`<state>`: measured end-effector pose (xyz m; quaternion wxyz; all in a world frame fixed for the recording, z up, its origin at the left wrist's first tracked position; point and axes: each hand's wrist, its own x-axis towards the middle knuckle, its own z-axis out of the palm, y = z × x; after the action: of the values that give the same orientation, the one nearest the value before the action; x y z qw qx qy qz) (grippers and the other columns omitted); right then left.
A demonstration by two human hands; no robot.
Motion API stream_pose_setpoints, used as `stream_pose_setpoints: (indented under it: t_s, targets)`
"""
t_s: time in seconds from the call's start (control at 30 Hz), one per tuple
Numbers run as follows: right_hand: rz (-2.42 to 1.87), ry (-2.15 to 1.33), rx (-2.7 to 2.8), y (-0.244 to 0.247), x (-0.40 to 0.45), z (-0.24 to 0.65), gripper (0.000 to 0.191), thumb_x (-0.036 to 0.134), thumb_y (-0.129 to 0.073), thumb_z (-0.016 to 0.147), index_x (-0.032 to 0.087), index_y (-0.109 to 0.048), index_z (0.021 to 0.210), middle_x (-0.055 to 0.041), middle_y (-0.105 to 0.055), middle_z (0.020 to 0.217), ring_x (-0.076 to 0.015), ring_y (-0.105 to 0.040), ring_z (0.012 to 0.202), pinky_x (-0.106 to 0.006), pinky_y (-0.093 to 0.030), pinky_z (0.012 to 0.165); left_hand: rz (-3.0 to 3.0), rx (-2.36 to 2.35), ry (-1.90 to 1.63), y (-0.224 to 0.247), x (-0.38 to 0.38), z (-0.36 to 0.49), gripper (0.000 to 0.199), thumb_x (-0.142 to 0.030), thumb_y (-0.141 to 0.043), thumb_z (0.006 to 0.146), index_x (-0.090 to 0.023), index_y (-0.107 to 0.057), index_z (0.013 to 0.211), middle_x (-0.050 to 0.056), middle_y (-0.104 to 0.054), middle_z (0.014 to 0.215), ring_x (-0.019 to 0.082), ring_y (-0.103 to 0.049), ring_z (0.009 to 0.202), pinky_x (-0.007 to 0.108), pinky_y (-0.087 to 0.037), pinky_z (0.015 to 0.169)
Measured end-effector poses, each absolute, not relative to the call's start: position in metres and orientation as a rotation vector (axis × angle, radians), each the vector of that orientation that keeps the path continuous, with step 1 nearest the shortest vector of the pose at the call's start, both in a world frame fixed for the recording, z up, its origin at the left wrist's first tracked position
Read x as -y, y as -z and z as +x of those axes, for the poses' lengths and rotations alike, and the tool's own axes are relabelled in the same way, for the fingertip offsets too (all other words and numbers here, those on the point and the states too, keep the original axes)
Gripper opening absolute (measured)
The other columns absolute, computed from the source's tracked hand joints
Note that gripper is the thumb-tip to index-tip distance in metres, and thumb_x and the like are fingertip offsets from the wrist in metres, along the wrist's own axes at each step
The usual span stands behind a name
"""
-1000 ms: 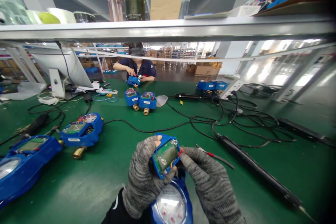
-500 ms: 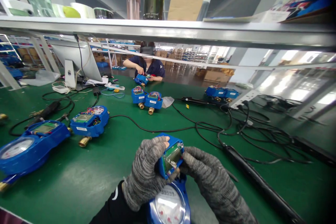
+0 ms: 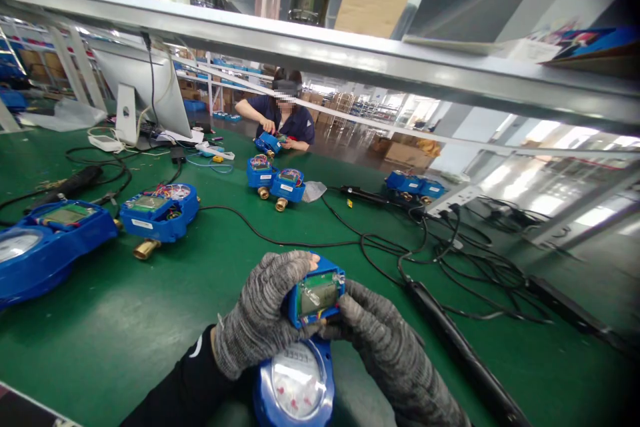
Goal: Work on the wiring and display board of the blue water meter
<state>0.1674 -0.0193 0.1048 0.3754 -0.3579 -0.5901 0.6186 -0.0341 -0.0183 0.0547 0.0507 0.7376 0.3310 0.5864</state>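
A blue water meter point(image 3: 296, 383) with a round clear dial lies in front of me, near the bottom of the view. Its upper part, a blue housing with a small LCD board point(image 3: 318, 297), is between my hands. My left hand point(image 3: 267, 307), in a grey knitted glove with bare fingertips, wraps the housing from the left and over its top. My right hand point(image 3: 380, 327), gloved alike, presses its closed fingers to the housing's lower right corner. Thin coloured wires show along the board's lower edge. Whatever lies under the fingers is hidden.
More blue meters stand left point(image 3: 160, 213) and farther back point(image 3: 275, 180). A black rod-shaped tool point(image 3: 460, 347) and tangled cables lie at right by a power strip point(image 3: 457, 200). A monitor point(image 3: 145, 90) stands back left. A co-worker point(image 3: 285, 113) sits opposite. A shelf point(image 3: 250, 30) crosses above.
My view has tilted and shifted, so the shelf now slopes down to the right. The housing's LCD board has turned to lie more level. Both hands keep their hold.
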Motion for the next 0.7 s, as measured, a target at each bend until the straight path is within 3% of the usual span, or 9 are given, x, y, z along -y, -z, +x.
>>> stream_pose_setpoints:
  t_s: [0.1, 0.23, 0.33, 0.5, 0.7]
  targets:
    - [-0.94, -1.52, 1.53, -0.108, 0.024, 0.17, 0.031, 0.038, -0.065, 0.094, 0.023, -0.071, 0.12, -0.0097, -0.072, 0.117, -0.0304, -0.068, 0.108, -0.042, -0.062, 0.083, 2.277, -1.023, -1.751, -0.06, 0.018, -0.035, 0.075, -0.032, -0.083, 0.072, -0.028, -0.049, 0.138, 0.013, -0.068, 0.126, 0.031, -0.065, 0.117, 0.047, -0.055, 0.097]
    - [-1.045, -1.385, 1.57, -0.109, 0.025, 0.172, 0.029, 0.041, -0.072, 0.087, 0.023, -0.075, 0.11, -0.0097, -0.073, 0.114, -0.0312, -0.069, 0.107, -0.048, -0.058, 0.092, 2.327, -1.03, -1.72, -0.068, 0.019, -0.035, 0.072, -0.033, -0.081, 0.074, -0.026, -0.047, 0.137, 0.012, -0.068, 0.125, 0.029, -0.065, 0.117, 0.043, -0.055, 0.097]
    - [-1.071, -1.372, 1.593, -0.106, 0.023, 0.173, 0.031, 0.042, -0.074, 0.085, 0.022, -0.075, 0.108, -0.0096, -0.074, 0.111, -0.0298, -0.07, 0.105, -0.047, -0.056, 0.096, 2.355, -1.044, -1.714, -0.067, 0.018, -0.035, 0.072, -0.033, -0.081, 0.074, -0.027, -0.046, 0.137, 0.013, -0.067, 0.125, 0.029, -0.065, 0.117, 0.043, -0.055, 0.096]
    - [-0.944, -1.545, 1.514, -0.103, 0.021, 0.173, 0.032, 0.043, -0.069, 0.09, 0.024, -0.073, 0.116, -0.0091, -0.076, 0.108, -0.028, -0.073, 0.095, -0.041, -0.062, 0.082, 2.367, -1.047, -1.691, -0.059, 0.016, -0.036, 0.079, -0.035, -0.083, 0.072, -0.028, -0.042, 0.139, 0.013, -0.067, 0.126, 0.03, -0.064, 0.118, 0.045, -0.054, 0.097]
    - [-0.981, -1.571, 1.435, -0.101, 0.02, 0.169, 0.036, 0.043, -0.077, 0.083, 0.023, -0.075, 0.112, -0.0106, -0.076, 0.108, -0.0309, -0.072, 0.096, -0.044, -0.062, 0.082, 2.367, -1.11, -1.703, -0.06, 0.016, -0.033, 0.076, -0.038, -0.083, 0.071, -0.026, -0.047, 0.137, 0.013, -0.068, 0.123, 0.03, -0.065, 0.116, 0.042, -0.055, 0.094]
